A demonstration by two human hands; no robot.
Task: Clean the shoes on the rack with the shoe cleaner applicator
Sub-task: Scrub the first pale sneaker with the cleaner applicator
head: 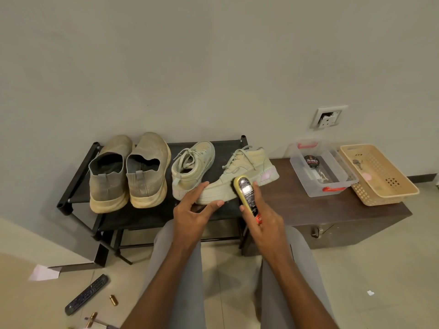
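Both hands work the pale-green lace-up sneaker (240, 176) on the black metal rack (133, 214): left hand (192, 210) open, steadying its sole, right hand (261, 217) gripping the yellow sponge-tipped applicator bottle (248, 198) against its side, likely rubbing next.

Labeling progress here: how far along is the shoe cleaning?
Nothing looks clearly finished. In hand: left hand steadies the laced sneaker by its toe while the right hand holds the applicator against its side. Left: the second sneaker and both grey slip-ons, visibly dirty.
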